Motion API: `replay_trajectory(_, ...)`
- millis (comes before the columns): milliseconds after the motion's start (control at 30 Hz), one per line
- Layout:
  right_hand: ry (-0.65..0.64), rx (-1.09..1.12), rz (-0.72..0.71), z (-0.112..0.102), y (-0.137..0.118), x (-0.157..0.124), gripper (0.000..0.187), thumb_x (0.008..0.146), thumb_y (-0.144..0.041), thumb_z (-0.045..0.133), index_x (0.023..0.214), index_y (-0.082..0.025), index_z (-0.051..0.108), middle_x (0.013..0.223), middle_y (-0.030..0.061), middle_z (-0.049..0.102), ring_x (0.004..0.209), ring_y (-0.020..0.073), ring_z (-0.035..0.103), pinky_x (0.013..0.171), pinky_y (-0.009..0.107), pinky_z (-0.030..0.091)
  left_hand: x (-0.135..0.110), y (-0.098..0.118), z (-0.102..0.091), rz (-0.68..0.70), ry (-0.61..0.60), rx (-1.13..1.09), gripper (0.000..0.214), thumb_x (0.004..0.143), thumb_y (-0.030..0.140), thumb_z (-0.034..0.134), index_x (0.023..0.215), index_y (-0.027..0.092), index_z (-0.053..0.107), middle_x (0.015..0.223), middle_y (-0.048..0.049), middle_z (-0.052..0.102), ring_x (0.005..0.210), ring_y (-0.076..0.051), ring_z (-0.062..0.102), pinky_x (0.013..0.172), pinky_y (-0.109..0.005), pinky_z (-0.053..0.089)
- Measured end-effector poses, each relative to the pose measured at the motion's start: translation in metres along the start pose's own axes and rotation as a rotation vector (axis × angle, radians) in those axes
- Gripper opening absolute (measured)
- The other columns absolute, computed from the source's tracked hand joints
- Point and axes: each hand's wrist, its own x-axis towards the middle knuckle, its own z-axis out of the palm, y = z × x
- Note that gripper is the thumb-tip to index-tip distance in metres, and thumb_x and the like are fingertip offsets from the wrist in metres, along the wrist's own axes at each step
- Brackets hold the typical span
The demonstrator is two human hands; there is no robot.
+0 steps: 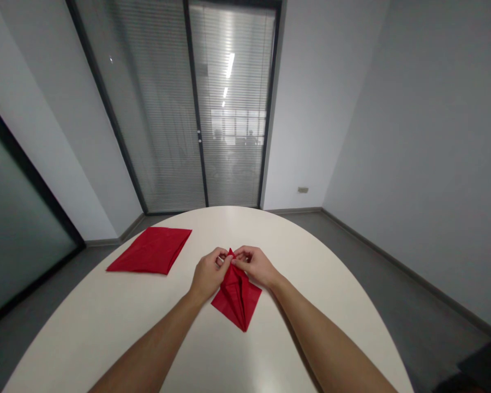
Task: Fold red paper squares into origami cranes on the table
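Observation:
A red cloth napkin (238, 295), folded into a diamond with creases down its middle, lies on the table in front of me. Its far tip is pinched between my two hands. My left hand (210, 274) grips the left side of that tip with thumb and fingers. From the right, my right hand (256, 265) pinches the same tip, its thumb pressed close to the left thumb. The near corner points toward me and rests on the tabletop. Parts of the napkin's upper sides are covered by my fingers.
A second red folded cloth (150, 251) lies flat at the table's far left. The rounded white table (323, 305) has its curved edge ahead and on both sides. Beyond stand a glass door with blinds (233, 164) and grey walls. A dark object (483, 365) shows at bottom right.

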Motion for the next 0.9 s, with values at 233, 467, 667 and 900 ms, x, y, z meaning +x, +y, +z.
replay_trajectory(233,-0.086,0.036,0.082,-0.001,0.002,-0.002,0.041,0.076,-0.032,0.077,0.113,-0.016,0.067,0.076,-0.0003,0.067,0.063,0.012,0.058,0.062,0.025,0.045,0.003,-0.002,-0.002,-0.06,0.091,0.082,0.019,0.093,0.038,0.054,0.09,0.022,0.065,0.074,0.001,0.069,0.065,-0.015,0.063,0.065,-0.025,0.045)
replay_trajectory(467,-0.111,-0.093,0.02,-0.001,0.011,-0.002,0.046,0.078,-0.023,0.073,0.122,-0.017,0.063,0.076,-0.0014,0.066,0.066,0.0123,0.059,0.062,0.023,0.045,0.003,-0.006,-0.001,-0.065,0.122,0.213,0.014,0.093,0.034,0.052,0.095,0.022,0.06,0.089,-0.0024,0.069,0.073,-0.018,0.062,0.066,-0.027,0.043)
replay_trajectory(667,0.002,-0.287,-0.018,-0.004,0.014,-0.002,0.046,0.08,-0.019,0.07,0.125,-0.02,0.061,0.079,-0.0016,0.067,0.065,0.0126,0.058,0.063,0.024,0.045,0.0,-0.007,0.002,0.03,0.127,0.211,0.014,0.092,0.03,0.051,0.103,0.022,0.055,0.095,-0.0031,0.065,0.073,-0.018,0.062,0.066,-0.029,0.045)
replay_trajectory(900,0.148,-0.434,-0.023,-0.012,0.017,-0.001,0.051,0.083,-0.017,0.066,0.132,-0.024,0.055,0.087,-0.0007,0.069,0.068,0.0143,0.061,0.065,0.026,0.046,-0.002,-0.007,0.004,0.072,-0.034,0.14,0.012,0.091,0.022,0.052,0.102,0.022,0.058,0.09,-0.0025,0.068,0.078,-0.018,0.064,0.074,-0.031,0.05)
